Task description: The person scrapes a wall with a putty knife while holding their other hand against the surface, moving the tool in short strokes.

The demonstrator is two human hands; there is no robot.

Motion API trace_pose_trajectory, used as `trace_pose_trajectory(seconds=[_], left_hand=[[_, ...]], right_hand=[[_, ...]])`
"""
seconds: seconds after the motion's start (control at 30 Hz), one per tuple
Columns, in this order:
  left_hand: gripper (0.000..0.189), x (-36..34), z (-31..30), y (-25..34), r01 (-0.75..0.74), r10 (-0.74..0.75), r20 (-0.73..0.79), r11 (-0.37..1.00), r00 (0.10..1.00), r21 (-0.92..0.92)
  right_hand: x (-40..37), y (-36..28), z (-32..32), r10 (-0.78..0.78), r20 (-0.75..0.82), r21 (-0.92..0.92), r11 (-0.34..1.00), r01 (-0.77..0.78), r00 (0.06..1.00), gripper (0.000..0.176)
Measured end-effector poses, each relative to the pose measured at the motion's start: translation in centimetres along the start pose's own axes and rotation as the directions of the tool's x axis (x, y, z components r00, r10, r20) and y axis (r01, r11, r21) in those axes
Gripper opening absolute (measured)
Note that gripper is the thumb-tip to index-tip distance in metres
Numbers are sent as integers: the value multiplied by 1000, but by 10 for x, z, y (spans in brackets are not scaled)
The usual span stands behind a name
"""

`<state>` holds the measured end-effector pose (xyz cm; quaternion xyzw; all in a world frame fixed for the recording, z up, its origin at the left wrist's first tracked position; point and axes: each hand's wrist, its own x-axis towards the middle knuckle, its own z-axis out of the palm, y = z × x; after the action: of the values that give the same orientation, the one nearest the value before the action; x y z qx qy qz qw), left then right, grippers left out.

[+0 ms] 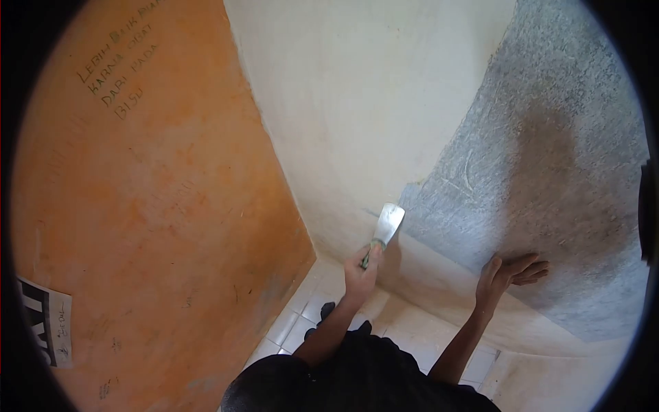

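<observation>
My left hand (358,273) has its fingers (366,259) curled tight round the greenish handle of a flat-bladed silvery metal scraper (388,223). The blade rises up and away from those fingers, tilted a little to the right. Its tip is close to the edge where the smooth cream-coloured wall (357,103) meets the rough grey patch of bare plaster (549,158). I cannot tell whether the blade touches the surface. Most of the handle is hidden inside my grip, so only a sliver of green shows.

My right hand (508,275) lies flat on the grey plaster, well to the right of the scraper. Its fingers (530,264) are stretched out, close together and pointing right, and they hold nothing. The palm is turned to the wall and out of sight.

Left of my left fingers stands a blotchy orange painted wall (151,206) with dark handwritten words (120,62) high up, slanted and only partly legible. Lower down, a black-and-white printed paper (48,329) is stuck to it, cut off by the dark rim of the view. Beneath both hands is a white tiled floor (292,326), much of it covered by my black clothing (371,378). A dark shape (328,310) just below my left wrist is too small to make out.
</observation>
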<state>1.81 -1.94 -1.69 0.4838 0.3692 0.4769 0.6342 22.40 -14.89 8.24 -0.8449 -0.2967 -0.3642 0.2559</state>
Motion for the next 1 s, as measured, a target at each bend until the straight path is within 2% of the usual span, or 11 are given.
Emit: trace_pose_trajectory(seconds=[0.07, 0.2, 0.27, 0.3, 0.4, 0.5, 0.57, 0.67, 0.8, 0.87, 1.0], left_hand=[[31, 9, 3, 13, 19, -18, 43, 1000, 999, -22], [31, -1, -9, -9, 20, -22, 42, 999, 999, 43], [32, -4, -9, -9, 128, -129, 28, 991, 991, 29], [32, -5, -10, -7, 133, -134, 24, 991, 991, 31], [32, -5, -16, -6, 72, -75, 24, 991, 997, 112], [31, 3, -15, -14, 30, -32, 35, 998, 999, 55], [30, 6, -8, -16, 60, -56, 77, 997, 995, -51], [31, 18, 10, 38, 19, -21, 70, 1000, 997, 24], [31, 5, -4, 11, 2, -6, 85, 999, 996, 54], [32, 3, -7, 2, 40, -39, 61, 999, 997, -3], [32, 11, -6, 19, 84, -84, 70, 996, 994, 7]], right_hand=[[-4, 4, -1, 13, 18, 10, 1000, -13, 1000, 90], [-2, 8, 7, 46, 45, 94, 994, -50, 998, 90], [-4, 9, 12, 61, 69, 141, 988, -70, 996, 89], [-7, 12, 13, 67, 85, 158, 984, -80, 994, 89], [-17, 18, 14, 87, 137, 205, 972, -114, 987, 89], [-18, 20, 19, 95, 172, 267, 954, -139, 981, 89], [-18, 23, 20, 115, 181, 294, 942, -165, 977, 89], [-25, 27, 13, 141, 213, 295, 934, -201, 967, 89], [-18, 23, 11, 147, 273, 345, 907, -240, 951, 89], [-17, 24, 13, 145, 259, 350, 907, -233, 955, 89], [-17, 24, 13, 129, 246, 336, 918, -210, 960, 89]])
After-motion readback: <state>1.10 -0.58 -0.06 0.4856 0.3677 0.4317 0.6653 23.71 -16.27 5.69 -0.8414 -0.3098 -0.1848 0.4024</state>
